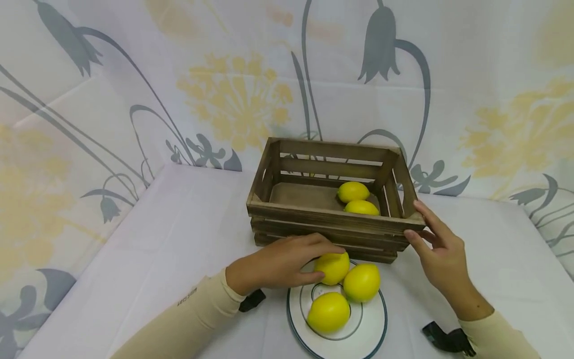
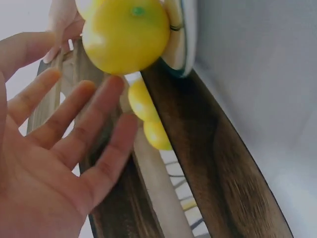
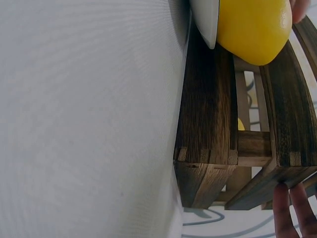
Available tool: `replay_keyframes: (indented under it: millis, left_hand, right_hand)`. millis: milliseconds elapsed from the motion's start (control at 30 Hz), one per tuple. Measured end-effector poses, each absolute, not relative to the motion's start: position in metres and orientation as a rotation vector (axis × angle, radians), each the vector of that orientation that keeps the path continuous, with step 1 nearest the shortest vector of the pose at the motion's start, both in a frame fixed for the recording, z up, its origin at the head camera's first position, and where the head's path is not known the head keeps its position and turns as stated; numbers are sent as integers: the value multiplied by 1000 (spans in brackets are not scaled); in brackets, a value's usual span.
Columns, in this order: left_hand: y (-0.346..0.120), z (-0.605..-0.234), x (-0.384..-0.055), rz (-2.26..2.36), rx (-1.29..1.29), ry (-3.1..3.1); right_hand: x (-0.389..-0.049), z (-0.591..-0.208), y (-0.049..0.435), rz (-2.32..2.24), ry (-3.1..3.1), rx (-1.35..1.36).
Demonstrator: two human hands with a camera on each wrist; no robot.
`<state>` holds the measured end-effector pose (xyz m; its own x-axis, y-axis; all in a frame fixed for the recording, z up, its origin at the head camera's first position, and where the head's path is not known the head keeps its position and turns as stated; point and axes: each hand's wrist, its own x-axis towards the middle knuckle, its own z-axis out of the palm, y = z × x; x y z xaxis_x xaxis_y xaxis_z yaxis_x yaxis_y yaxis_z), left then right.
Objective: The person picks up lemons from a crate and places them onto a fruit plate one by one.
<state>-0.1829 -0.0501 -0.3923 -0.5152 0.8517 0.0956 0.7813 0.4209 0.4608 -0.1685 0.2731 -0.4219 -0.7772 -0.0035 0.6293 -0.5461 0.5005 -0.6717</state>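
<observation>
The crate [image 1: 291, 225] is pinched at its corner by the right hand [image 1: 446, 262], seemingly to steady it. On the plate [image 1: 365, 333] beside the left hand [image 1: 284, 262], a lemon [image 1: 334, 270] is touched by loosely spread, unclosed fingers.

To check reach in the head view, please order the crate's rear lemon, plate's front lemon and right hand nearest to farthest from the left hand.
1. Front lemon, on plate
2. Rear lemon, in crate
3. Right hand, at right
</observation>
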Motion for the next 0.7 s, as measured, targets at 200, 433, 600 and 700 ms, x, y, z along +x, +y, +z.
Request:
replay_keyframes:
  millis: [200, 433, 600, 700]
  left_hand:
    - [-47, -374, -176, 874, 1542, 2468]
    - [-45, -350, -172, 1024, 1742, 2529]
    - [-42, -337, -176, 1096, 1891, 2584]
    - [-39, -328, -177, 1159, 1923, 2568]
  right_hand:
    - [-169, -423, 274, 1263, -2176, 455]
    - [-168, -426, 273, 1257, -2168, 468]
    - [-169, -425, 274, 1242, -2159, 478]
    - [-169, -424, 274, 1237, -2160, 476]
